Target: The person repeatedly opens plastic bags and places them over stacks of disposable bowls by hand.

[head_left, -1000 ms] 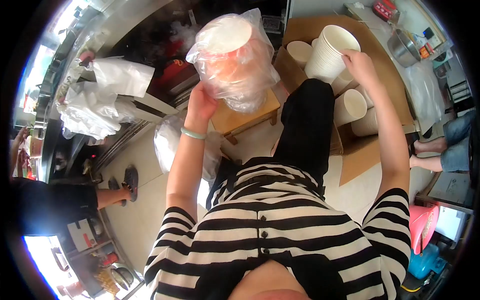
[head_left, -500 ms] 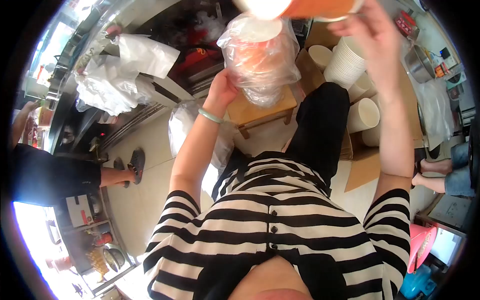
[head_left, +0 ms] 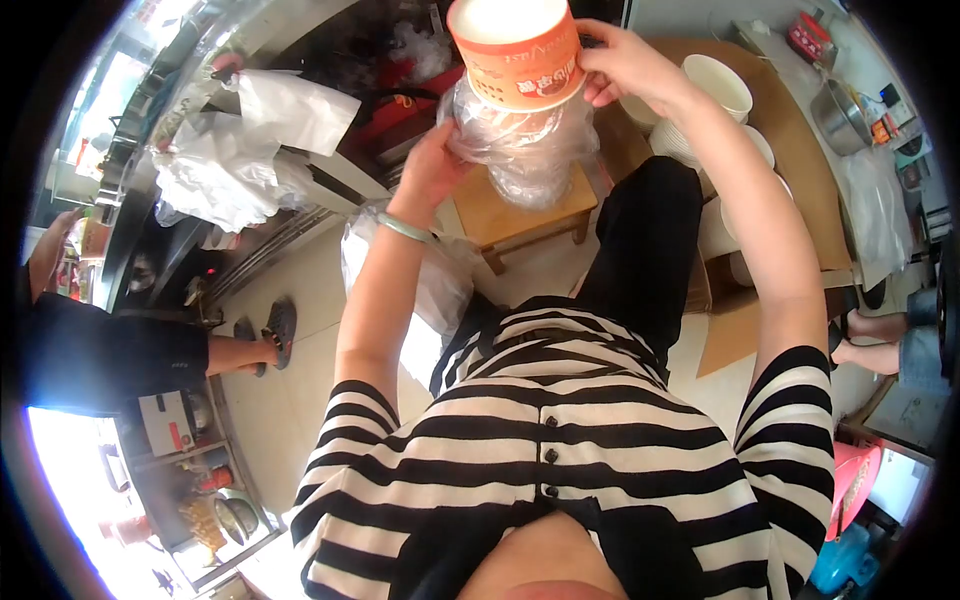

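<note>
An orange and white paper tub with printed lettering stands upright above a clear plastic bag. My right hand grips the tub at its right side, thumb and fingers closed against the wall. Lower and to the left, my left hand holds the edge of the bag, its fingertips partly hidden by the plastic. The bag rests on a small wooden stool. Through its plastic, part of an orange surface shows below the tub. Whether the tub sits inside the bag's mouth or just over it I cannot tell.
On the right, an open cardboard box holds several white paper tubs. White plastic bags hang at the left by a counter. A person's legs are at the far left, another person's feet at the far right.
My right hand has brought the orange tub left and down, from tilted above the box to upright over the bag. My left hand has shifted slightly left, still at the bag.
</note>
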Motion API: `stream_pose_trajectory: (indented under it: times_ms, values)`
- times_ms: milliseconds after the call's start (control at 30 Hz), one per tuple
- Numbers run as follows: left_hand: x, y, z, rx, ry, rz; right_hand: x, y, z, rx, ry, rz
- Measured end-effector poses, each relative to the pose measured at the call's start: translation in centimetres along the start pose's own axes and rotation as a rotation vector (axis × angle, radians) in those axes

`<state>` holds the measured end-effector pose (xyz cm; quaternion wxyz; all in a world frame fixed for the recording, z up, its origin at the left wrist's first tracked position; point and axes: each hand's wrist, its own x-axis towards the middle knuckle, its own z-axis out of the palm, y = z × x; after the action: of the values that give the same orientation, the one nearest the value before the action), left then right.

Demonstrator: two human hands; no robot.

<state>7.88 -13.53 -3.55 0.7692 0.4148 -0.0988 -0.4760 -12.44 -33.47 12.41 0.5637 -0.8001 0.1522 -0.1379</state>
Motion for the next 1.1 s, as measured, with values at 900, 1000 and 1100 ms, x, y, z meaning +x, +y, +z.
stream_pose_trajectory:
  times_ms: [900,1000,1100]
  values:
    - [-5.5,8.5,20.6,1.595,-0.484,1.508,3.5,-0.4,-2.8,0.069,0.160,-0.247]
    - [-4.8,8.0,20.3,1.133,-0.571,1.208,2.8,-6.1,-1.4,-0.025,0.134,-0.539]
    - [-2.8,8.6,18.9,0.676,-0.673,0.816,-0.1,-9.2,0.5,-0.303,0.092,-0.635]
